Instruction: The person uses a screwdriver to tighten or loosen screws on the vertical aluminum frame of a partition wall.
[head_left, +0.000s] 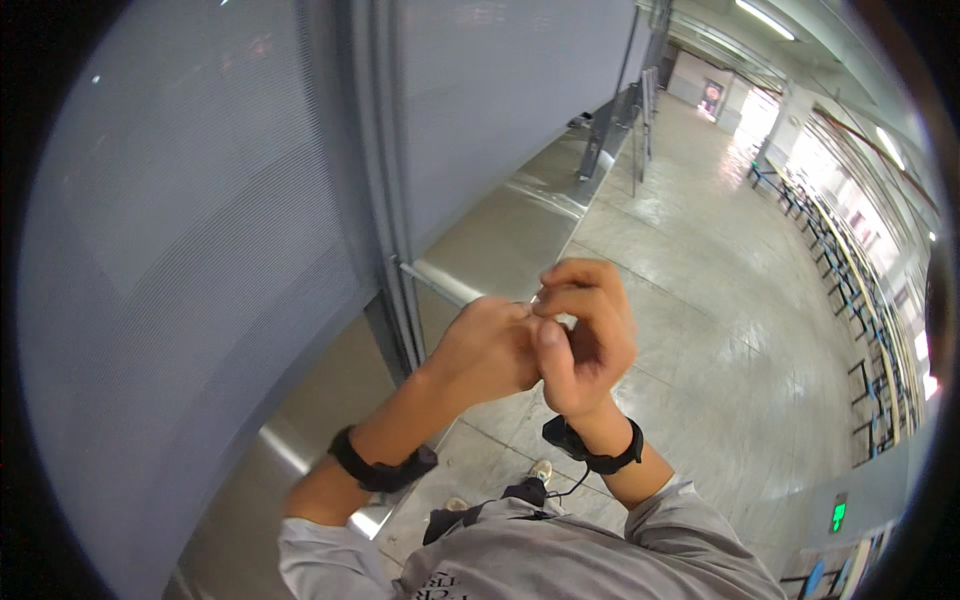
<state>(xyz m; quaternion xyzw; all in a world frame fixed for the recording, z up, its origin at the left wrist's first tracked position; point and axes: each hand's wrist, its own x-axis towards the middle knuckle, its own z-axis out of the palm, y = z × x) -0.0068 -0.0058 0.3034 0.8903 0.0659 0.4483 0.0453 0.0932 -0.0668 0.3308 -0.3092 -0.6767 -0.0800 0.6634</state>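
Observation:
My left hand and my right hand meet in front of my chest, touching or nearly so. The left shows its back, with its fingers largely hidden. On the right, the fingers curl and the thumb bends towards the left hand. Whether a small thing lies between them cannot be made out. A thin metal bar runs from a grey upright post towards my left knuckles and passes out of sight there. Black bands with small boxes, one on the left wrist and one on the right, circle my forearms.
Tall grey ribbed panels rise at my left, above a shiny base ledge. Concrete floor extends to the right. A long row of tables with attached seats lines the far right. A green-lit sign is at lower right.

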